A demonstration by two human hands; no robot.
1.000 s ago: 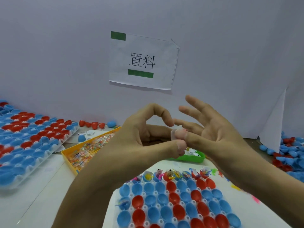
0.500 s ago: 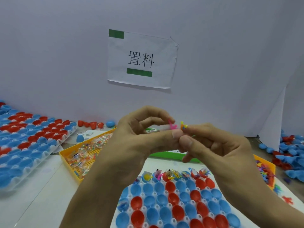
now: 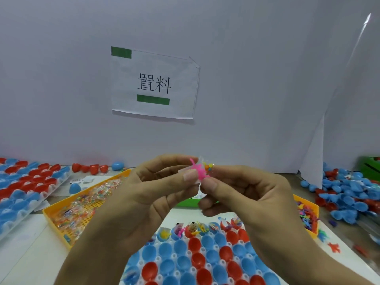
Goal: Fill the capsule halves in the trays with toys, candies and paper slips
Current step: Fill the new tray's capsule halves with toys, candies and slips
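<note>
I see both hands raised together over the desk [image 3: 37, 251]. My left hand [image 3: 144, 194] and right hand [image 3: 250, 194] meet at the fingertips, and together they pinch a small pink toy [image 3: 199, 171] with a clear candy packet [image 3: 208, 167] just behind it. The left thumb presses the toy from the left, the right thumb from below. I cannot tell whether a paper slip is in the bundle.

Below the hands lies the tray [image 3: 158, 259] of blue and red capsule halves [image 3: 194, 243]; the row nearest the hands already holds toys and slips, the nearer rows are open cups. Left of the left hand sits a yellow basket [image 3: 53, 218] of candies [image 3: 86, 204], and further left a second tray [image 3: 51, 187]. Right of the right hand is another yellow basket [image 3: 315, 210] of toys, then a heap of loose halves [image 3: 349, 194].
</note>
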